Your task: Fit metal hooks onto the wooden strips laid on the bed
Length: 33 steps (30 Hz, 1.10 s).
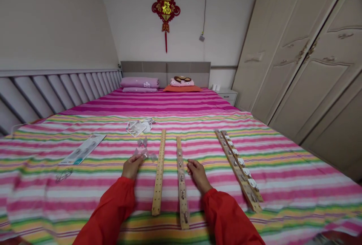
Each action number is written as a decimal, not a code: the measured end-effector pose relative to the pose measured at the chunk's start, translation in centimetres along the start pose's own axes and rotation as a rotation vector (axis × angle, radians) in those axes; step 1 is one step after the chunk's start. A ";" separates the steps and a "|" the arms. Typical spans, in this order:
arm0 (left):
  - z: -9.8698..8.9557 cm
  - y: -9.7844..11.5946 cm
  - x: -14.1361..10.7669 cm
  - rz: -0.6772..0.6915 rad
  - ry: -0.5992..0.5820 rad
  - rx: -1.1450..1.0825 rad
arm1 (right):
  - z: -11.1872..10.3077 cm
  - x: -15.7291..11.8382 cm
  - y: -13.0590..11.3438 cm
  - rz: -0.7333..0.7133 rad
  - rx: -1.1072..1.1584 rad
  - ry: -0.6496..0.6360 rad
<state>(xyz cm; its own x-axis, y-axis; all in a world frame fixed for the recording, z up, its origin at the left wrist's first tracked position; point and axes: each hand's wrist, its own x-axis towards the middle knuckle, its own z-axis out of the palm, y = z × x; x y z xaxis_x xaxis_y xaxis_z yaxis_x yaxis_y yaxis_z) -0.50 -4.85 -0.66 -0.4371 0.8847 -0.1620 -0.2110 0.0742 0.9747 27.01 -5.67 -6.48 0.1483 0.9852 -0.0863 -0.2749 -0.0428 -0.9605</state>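
The left hand (132, 166) is seen half closed, its fingertips at a cluster of small clear plastic pieces (143, 151); whether these are gripped cannot be told. The right hand (198, 175) is loosely curled, with nothing held, just beside a narrow wooden strip fitted with metal hooks (182, 190). Both hands emerge from bright red sleeves (113, 209) and are held over a multicoloured striped bedspread (285, 196). A plain perforated pale wooden strip (158, 173) is laid between the hands, left of the hooked strip. Further right, a wooden strip set with round white hooks (239, 166) is lying at a slant. To the left, a flat white-and-grey packaging card (83, 149) is placed, and crumpled clear plastic wrapping (138, 127) lies farther off.
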 end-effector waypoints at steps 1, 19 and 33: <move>0.2 0.5 -0.5 -0.057 -0.028 -0.070 | 0.0 0.0 0.0 0.002 0.000 -0.001; 7.1 3.1 -8.4 -0.612 -0.243 -0.709 | 2.5 -3.5 -4.4 0.015 0.053 -0.201; 10.8 0.0 -11.2 -0.546 -0.418 -0.501 | 3.6 -4.4 -7.5 -0.078 0.071 -0.141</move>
<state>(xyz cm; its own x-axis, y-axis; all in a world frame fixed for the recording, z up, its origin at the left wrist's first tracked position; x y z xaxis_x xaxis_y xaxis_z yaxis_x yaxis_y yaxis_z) 13.79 -9.76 2.81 0.1767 0.8884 -0.4238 -0.7035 0.4151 0.5768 25.01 -9.08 2.04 0.0380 0.9988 0.0306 -0.3348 0.0416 -0.9414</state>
